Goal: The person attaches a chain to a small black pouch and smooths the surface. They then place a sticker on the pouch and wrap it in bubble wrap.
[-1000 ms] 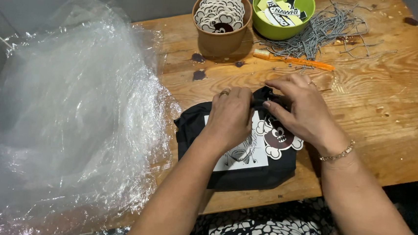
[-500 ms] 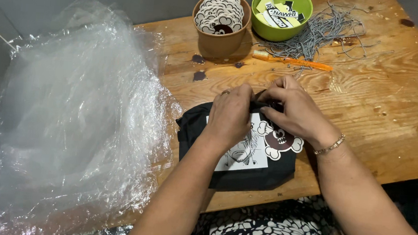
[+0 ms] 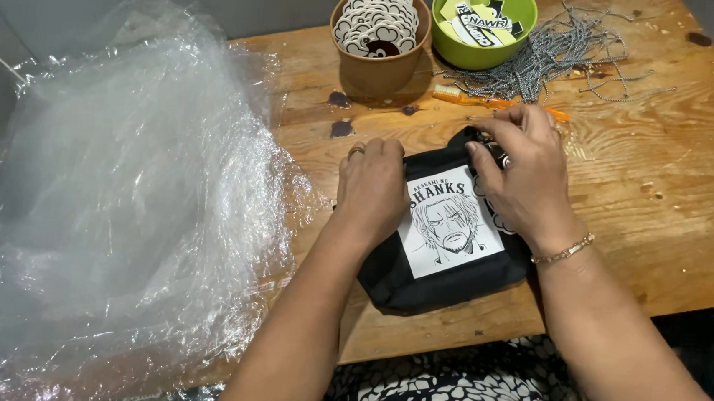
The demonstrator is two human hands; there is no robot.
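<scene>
Heap of clear plastic bags (image 3: 122,209) at left; left hand (image 3: 372,191) pressed flat, palm down, on black pouch (image 3: 446,249) near wooden table's (image 3: 666,205) front edge; right hand (image 3: 526,175) pinched at pouch's top corner, apparently on its zipper; probably closing step; next calls for steady hold, even pull.

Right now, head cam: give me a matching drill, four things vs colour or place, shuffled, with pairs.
Things:
1. black pouch
2. green bowl
3. brown cup
4. clear plastic sheets

Descriptions:
A. holds round white stickers
B. piled at the table's left end
C. under both hands
D. holds yellow and black labels

Pairs: 1-C, 2-D, 3-A, 4-B
</scene>
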